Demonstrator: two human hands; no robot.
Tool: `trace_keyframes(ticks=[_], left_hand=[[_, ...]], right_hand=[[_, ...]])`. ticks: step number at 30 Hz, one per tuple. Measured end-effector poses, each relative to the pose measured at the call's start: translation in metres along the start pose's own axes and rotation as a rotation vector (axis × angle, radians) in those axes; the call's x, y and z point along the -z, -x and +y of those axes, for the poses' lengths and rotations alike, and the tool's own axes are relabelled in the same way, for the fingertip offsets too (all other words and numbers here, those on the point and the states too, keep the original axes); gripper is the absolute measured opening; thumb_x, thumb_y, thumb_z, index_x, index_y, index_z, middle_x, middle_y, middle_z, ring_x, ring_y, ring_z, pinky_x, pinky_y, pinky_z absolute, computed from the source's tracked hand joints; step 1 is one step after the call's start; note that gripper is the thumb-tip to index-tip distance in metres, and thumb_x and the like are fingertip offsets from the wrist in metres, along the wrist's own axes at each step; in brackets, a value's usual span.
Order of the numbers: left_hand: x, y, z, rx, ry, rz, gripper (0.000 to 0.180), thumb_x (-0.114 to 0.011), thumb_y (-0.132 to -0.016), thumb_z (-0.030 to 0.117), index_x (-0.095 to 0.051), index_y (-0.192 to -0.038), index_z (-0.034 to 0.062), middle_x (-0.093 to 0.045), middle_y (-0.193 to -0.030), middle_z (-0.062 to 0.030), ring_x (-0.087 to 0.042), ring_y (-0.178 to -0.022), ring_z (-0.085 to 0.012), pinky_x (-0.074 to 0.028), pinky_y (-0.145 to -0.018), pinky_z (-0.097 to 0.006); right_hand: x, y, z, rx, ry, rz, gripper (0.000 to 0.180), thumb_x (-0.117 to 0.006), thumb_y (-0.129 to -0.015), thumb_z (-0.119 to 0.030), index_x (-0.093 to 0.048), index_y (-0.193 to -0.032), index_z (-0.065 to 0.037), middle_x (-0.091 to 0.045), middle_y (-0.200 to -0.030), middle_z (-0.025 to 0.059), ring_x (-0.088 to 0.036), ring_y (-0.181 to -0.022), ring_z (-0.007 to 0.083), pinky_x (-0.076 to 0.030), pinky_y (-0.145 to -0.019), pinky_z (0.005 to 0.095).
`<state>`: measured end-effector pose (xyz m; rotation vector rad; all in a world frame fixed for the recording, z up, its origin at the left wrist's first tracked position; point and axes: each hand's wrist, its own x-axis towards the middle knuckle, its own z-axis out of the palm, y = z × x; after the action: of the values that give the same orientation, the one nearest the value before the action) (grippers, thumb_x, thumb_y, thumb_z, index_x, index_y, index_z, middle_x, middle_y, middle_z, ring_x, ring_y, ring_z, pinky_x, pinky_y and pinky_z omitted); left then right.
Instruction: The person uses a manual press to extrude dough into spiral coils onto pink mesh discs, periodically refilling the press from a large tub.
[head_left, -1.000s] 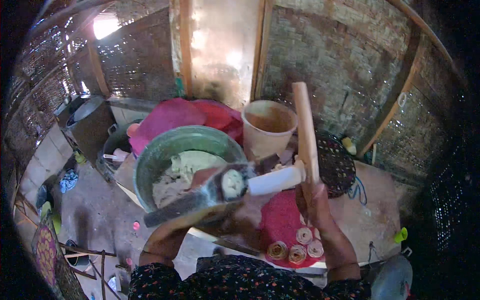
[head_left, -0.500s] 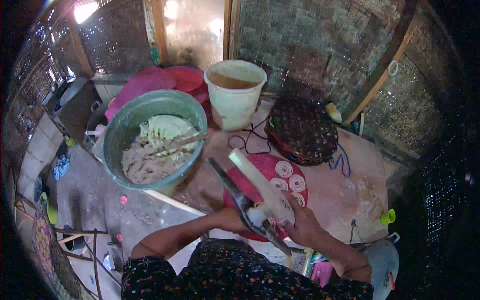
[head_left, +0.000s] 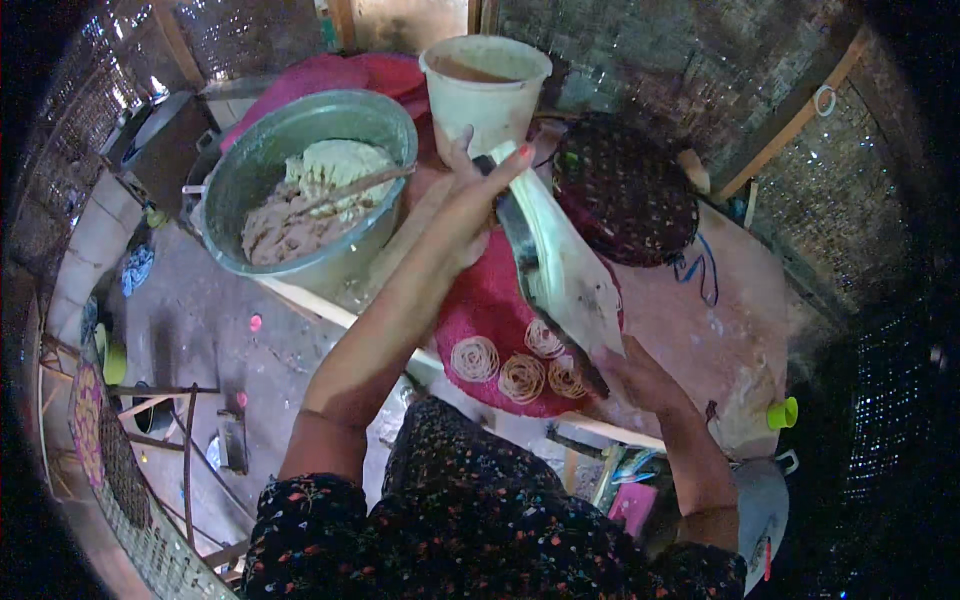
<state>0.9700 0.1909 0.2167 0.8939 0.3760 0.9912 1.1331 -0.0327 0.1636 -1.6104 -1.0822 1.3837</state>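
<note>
A two-handled press (head_left: 565, 265), with one dark handle and one pale one, slants over a round red mat (head_left: 475, 290). My left hand (head_left: 475, 200) is closed round the far ends of both handles, which lie close together. At the near end of the press, my right hand (head_left: 640, 375) is wrapped round it, partly hidden behind the tool. Several coiled nests of thin pale strands lie along the mat's near edge, among them a left one (head_left: 475, 358) and a middle one (head_left: 522, 378). Whatever is inside the press is hidden.
On my left stands a big green tub (head_left: 310, 180) of pale dough with a wooden stick (head_left: 355, 190) in it. A white bucket (head_left: 485, 100) is beyond the mat. A dark woven stack (head_left: 625, 190) sits far right. A small green cup (head_left: 783, 413) is at the right edge.
My left hand has moved from the near part of the press to the far handle ends, and the handles have come together. The nests now lie at the mat's near edge instead of its right.
</note>
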Motion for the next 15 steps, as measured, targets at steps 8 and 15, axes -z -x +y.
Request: trace_keyframes(ticks=[8,15], left_hand=[[0.054,-0.031,-0.072,0.198,0.077,0.239,0.02,-0.064,-0.078,0.029,-0.056,-0.086,0.0118,-0.056,-0.073,-0.0044,-0.055,-0.065,-0.0186,-0.047,-0.059,-0.035],[0.074,-0.041,-0.069,0.076,0.137,0.156,0.019,-0.057,-0.082,0.024,-0.054,-0.088,0.0054,-0.056,-0.077,-0.0074,-0.056,-0.058,-0.0197,-0.046,-0.05,-0.03]], right_hand=[[-0.002,-0.04,-0.019,-0.274,-0.14,-0.228,0.066,-0.043,-0.084,-0.056,-0.046,-0.119,0.0,-0.062,-0.09,0.0093,-0.059,-0.078,0.0181,-0.048,-0.072,0.0298],[0.001,-0.065,-0.013,-0.204,0.157,-0.05,0.057,-0.05,-0.08,-0.057,-0.06,-0.091,-0.001,-0.058,-0.064,0.0061,-0.055,-0.048,0.014,-0.045,-0.043,0.0269]])
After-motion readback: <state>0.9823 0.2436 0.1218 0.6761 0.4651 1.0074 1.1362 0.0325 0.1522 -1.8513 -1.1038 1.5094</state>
